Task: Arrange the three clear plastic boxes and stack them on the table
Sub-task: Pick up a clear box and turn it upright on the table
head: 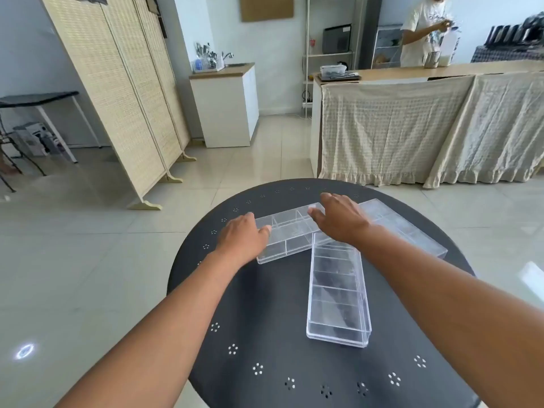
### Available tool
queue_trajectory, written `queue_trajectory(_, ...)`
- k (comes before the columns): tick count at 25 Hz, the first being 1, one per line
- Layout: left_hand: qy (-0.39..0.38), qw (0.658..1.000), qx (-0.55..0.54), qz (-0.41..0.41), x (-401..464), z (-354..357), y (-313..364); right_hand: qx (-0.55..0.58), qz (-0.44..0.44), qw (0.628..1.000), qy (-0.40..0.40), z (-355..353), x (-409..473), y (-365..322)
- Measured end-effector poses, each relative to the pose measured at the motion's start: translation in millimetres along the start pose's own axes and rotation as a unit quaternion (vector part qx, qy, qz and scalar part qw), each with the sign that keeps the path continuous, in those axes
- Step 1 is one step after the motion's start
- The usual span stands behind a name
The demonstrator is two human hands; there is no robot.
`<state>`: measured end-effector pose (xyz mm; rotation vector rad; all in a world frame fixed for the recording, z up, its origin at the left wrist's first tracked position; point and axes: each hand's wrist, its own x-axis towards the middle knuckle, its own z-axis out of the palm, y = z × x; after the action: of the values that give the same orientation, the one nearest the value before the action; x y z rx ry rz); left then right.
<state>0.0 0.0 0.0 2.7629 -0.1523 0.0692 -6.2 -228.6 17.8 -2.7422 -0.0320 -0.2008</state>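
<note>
- Head view: round dark table (265,304) with small perforated dot clusters near its rim, three clear plastic boxes on top, none stacked.
- Left box (287,235): divided tray, far-centre of table, long axis roughly left-right, tilted a bit away on its right end.
- Near box (338,293): divided, long axis runs toward the camera, right of table centre. Its far end touches or slightly overlaps the left box's near-right corner; can't tell which.
- Right box (409,231): far-right of table, angled diagonally, partly hidden behind the right forearm. Its far-left end sits close to the left box; contact not visible.
- Left hand (243,238): palm down at the left end of the left box, thumb tip on the box's left rim. Remaining fingers are hidden behind the hand, so can't tell if it's actually clamped or just resting.
- Right hand (341,217): palm down over the right end of the left box, fingers spread and reaching past the far edge, thumb by the near side of the rim. Looks like a loose, wide span over the box end; firm hold not confirmed.
- Box sits flat on the table, not lifted.
- Background: folding woven screen (117,92) left, cloth-draped counter (426,128) right, a person (424,30) standing behind it.
</note>
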Motion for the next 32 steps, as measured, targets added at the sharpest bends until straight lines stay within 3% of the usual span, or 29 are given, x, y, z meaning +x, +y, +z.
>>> queue_trajectory(5,-0.02,0.993,-0.009,-0.12,29,24,-28,0.064,0.144,0.985,-0.069,24,47,19)
queue_trajectory(11,-0.044,0.964,-0.184,-0.187,44,38,-26,0.128,0.212,0.962,-0.112,32,63,31)
queue_trajectory(16,0.042,0.94,-0.296,-0.164,45,19,-22,0.332,0.231,0.914,-0.035,26,67,19)
queue_trajectory(20,0.109,0.929,-0.325,-0.14,57,-8,-28,0.423,0.173,0.889,-0.018,5,74,4)
queue_trajectory(22,0.122,0.932,-0.326,-0.105,63,-18,-34,0.442,0.17,0.881,-0.004,1,76,-3)
queue_trajectory(27,0.115,0.922,-0.362,-0.078,68,-16,-55,0.562,0.204,0.801,-0.015,18,76,-13)
queue_trajectory(32,0.128,0.859,-0.473,-0.148,58,-1,-74,0.518,0.248,0.817,0.041,43,74,-22)
